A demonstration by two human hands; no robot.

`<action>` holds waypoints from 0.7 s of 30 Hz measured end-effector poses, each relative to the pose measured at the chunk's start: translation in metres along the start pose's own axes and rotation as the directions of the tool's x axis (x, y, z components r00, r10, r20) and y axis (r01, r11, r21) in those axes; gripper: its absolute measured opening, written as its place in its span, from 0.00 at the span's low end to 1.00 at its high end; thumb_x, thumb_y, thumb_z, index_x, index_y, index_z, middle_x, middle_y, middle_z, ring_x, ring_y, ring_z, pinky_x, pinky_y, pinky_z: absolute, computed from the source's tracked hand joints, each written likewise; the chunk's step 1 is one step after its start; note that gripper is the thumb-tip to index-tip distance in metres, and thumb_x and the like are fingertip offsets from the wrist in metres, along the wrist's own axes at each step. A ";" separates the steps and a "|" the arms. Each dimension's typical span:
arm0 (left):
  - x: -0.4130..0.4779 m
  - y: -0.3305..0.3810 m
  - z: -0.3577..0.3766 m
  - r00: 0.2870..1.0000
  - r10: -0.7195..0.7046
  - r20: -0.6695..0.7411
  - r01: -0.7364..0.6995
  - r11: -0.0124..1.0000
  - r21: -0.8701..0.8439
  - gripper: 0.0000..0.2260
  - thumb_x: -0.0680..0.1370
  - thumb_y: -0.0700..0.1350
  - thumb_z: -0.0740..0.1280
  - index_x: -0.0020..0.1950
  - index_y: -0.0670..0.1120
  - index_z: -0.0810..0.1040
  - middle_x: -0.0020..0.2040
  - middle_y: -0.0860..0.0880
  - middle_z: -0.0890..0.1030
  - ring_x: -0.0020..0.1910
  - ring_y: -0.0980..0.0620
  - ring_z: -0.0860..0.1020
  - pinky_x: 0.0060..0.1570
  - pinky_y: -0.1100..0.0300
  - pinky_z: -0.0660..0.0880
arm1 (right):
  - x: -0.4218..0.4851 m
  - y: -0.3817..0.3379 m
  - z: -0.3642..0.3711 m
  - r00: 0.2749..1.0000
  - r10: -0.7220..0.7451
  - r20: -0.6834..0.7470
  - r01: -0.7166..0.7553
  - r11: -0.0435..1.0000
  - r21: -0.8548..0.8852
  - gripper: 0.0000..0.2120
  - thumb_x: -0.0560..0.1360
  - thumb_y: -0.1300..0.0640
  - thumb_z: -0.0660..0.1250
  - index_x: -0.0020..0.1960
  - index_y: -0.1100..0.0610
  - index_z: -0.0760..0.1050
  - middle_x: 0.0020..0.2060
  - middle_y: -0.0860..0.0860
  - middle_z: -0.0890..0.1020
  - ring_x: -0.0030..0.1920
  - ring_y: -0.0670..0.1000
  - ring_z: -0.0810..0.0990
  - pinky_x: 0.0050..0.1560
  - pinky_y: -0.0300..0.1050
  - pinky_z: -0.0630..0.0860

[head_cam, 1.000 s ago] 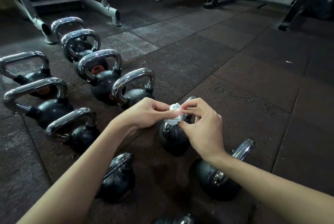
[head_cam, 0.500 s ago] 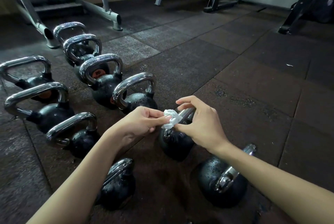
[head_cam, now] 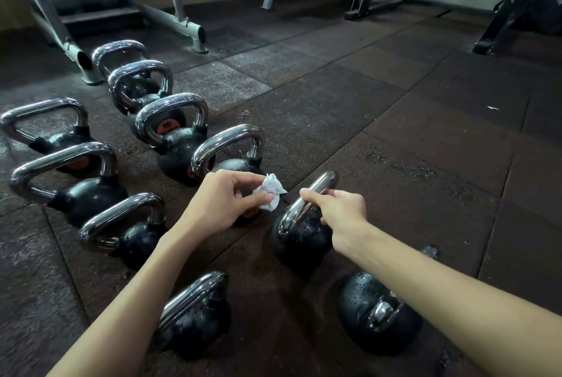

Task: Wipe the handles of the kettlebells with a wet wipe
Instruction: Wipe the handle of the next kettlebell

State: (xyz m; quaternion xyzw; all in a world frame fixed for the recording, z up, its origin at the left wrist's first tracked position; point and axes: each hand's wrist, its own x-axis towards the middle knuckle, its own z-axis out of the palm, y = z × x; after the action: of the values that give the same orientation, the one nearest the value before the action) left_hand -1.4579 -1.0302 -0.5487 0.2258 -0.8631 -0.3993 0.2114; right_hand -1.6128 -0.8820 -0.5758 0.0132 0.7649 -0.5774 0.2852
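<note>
Pinching crumpled white wipe (head_cam: 270, 194) in left hand (head_cam: 219, 203), just beside shiny handle (head_cam: 324, 182). Right hand (head_cam: 339, 212) curls round that handle of black kettlebell (head_cam: 299, 237) on floor (head_cam: 395, 109). More kettlebells (head_cam: 179, 148) stand in rows at left.

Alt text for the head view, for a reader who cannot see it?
A person's left hand pinches a crumpled white wipe while the right hand holds the chrome handle of a black kettlebell. Other kettlebells stand in rows on the dark rubber floor.
</note>
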 end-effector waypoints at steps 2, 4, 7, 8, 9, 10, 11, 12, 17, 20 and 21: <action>0.000 -0.002 0.002 1.000 -0.003 -0.001 0.003 1.000 0.001 0.10 0.72 0.55 0.78 0.52 0.60 0.87 0.24 0.56 0.69 0.25 0.57 0.62 0.27 0.65 0.59 | 0.004 -0.007 -0.001 0.996 0.082 0.020 -0.083 0.995 0.047 0.17 0.62 0.53 0.86 0.44 0.57 0.83 0.36 0.50 0.81 0.33 0.48 0.73 0.31 0.41 0.73; 0.001 -0.003 0.004 1.000 -0.009 0.006 0.009 1.000 -0.004 0.09 0.72 0.55 0.78 0.52 0.62 0.87 0.24 0.56 0.69 0.25 0.58 0.63 0.28 0.65 0.59 | 0.008 -0.008 0.002 0.992 0.115 0.051 -0.117 0.992 0.042 0.25 0.56 0.52 0.87 0.48 0.58 0.83 0.40 0.51 0.83 0.36 0.50 0.77 0.34 0.43 0.76; 0.005 -0.004 0.008 1.000 -0.023 -0.005 0.023 1.000 -0.022 0.08 0.72 0.55 0.79 0.49 0.65 0.85 0.26 0.57 0.71 0.26 0.58 0.63 0.28 0.64 0.60 | 0.011 -0.006 0.004 0.992 0.121 0.030 -0.122 0.990 0.063 0.29 0.54 0.55 0.85 0.52 0.59 0.81 0.46 0.56 0.85 0.46 0.56 0.84 0.39 0.45 0.78; 0.006 -0.004 0.009 0.999 -0.033 -0.005 0.032 0.999 -0.026 0.07 0.72 0.55 0.79 0.48 0.66 0.85 0.26 0.56 0.71 0.26 0.58 0.64 0.28 0.64 0.60 | 0.010 -0.005 0.002 0.992 0.124 0.030 -0.126 0.990 0.057 0.26 0.57 0.56 0.84 0.52 0.59 0.81 0.46 0.56 0.85 0.46 0.56 0.84 0.37 0.44 0.76; 0.008 -0.004 0.010 0.999 -0.040 0.005 0.041 0.999 -0.028 0.07 0.72 0.55 0.79 0.48 0.65 0.85 0.26 0.57 0.71 0.26 0.58 0.64 0.28 0.65 0.60 | 0.009 -0.005 -0.002 0.992 0.120 0.034 -0.121 0.991 0.051 0.22 0.60 0.57 0.83 0.51 0.60 0.81 0.45 0.56 0.85 0.44 0.54 0.84 0.35 0.42 0.75; 0.009 -0.003 0.011 0.999 -0.044 0.025 0.045 0.999 -0.028 0.07 0.72 0.54 0.79 0.49 0.64 0.86 0.24 0.58 0.71 0.25 0.58 0.64 0.27 0.67 0.60 | 0.005 -0.004 -0.008 0.992 0.114 0.047 -0.116 0.993 0.031 0.17 0.63 0.59 0.83 0.48 0.60 0.82 0.43 0.55 0.86 0.40 0.51 0.84 0.32 0.40 0.73; 0.011 -0.002 0.013 0.998 -0.041 0.051 0.043 0.999 -0.022 0.08 0.73 0.53 0.78 0.50 0.62 0.86 0.23 0.59 0.71 0.24 0.58 0.64 0.27 0.68 0.59 | 0.001 -0.002 -0.015 0.992 0.103 0.079 -0.104 0.994 0.017 0.12 0.66 0.60 0.82 0.46 0.60 0.83 0.39 0.54 0.86 0.34 0.48 0.84 0.28 0.38 0.73; 0.013 0.000 0.015 0.997 -0.036 0.074 0.037 0.999 -0.015 0.08 0.73 0.53 0.78 0.52 0.60 0.87 0.22 0.60 0.71 0.24 0.58 0.64 0.26 0.68 0.59 | -0.004 0.000 -0.024 0.991 0.090 0.101 -0.091 0.996 0.007 0.09 0.68 0.61 0.81 0.45 0.60 0.83 0.36 0.52 0.86 0.29 0.45 0.83 0.24 0.35 0.72; 0.025 0.009 0.037 0.988 0.014 0.156 -0.010 1.000 -0.024 0.12 0.72 0.53 0.79 0.55 0.57 0.88 0.35 0.62 0.83 0.25 0.65 0.69 0.30 0.71 0.64 | -0.022 0.022 -0.058 0.982 -0.078 0.174 0.086 0.996 -0.038 0.09 0.70 0.60 0.81 0.46 0.55 0.82 0.31 0.42 0.86 0.31 0.32 0.81 0.30 0.23 0.70; 0.034 0.010 0.057 0.983 0.036 0.181 -0.028 0.998 -0.048 0.13 0.72 0.53 0.80 0.56 0.57 0.88 0.39 0.57 0.85 0.27 0.68 0.71 0.34 0.73 0.66 | -0.032 0.031 -0.063 0.972 -0.138 0.189 0.148 0.988 -0.041 0.16 0.68 0.60 0.82 0.53 0.55 0.82 0.41 0.45 0.89 0.44 0.39 0.86 0.48 0.31 0.75; 0.038 0.009 0.063 0.981 0.032 0.193 -0.024 0.999 -0.042 0.14 0.71 0.54 0.80 0.56 0.58 0.87 0.40 0.56 0.85 0.29 0.68 0.72 0.36 0.73 0.67 | -0.035 0.033 -0.063 0.970 -0.149 0.190 0.163 0.985 -0.056 0.15 0.68 0.60 0.82 0.53 0.56 0.83 0.42 0.46 0.89 0.46 0.41 0.87 0.52 0.35 0.76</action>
State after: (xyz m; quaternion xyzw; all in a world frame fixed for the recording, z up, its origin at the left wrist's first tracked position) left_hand -1.5253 -1.0086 -0.5720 0.1696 -0.8745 -0.4335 0.1365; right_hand -1.5990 -0.8044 -0.5783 -0.1110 0.7538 -0.5692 0.3090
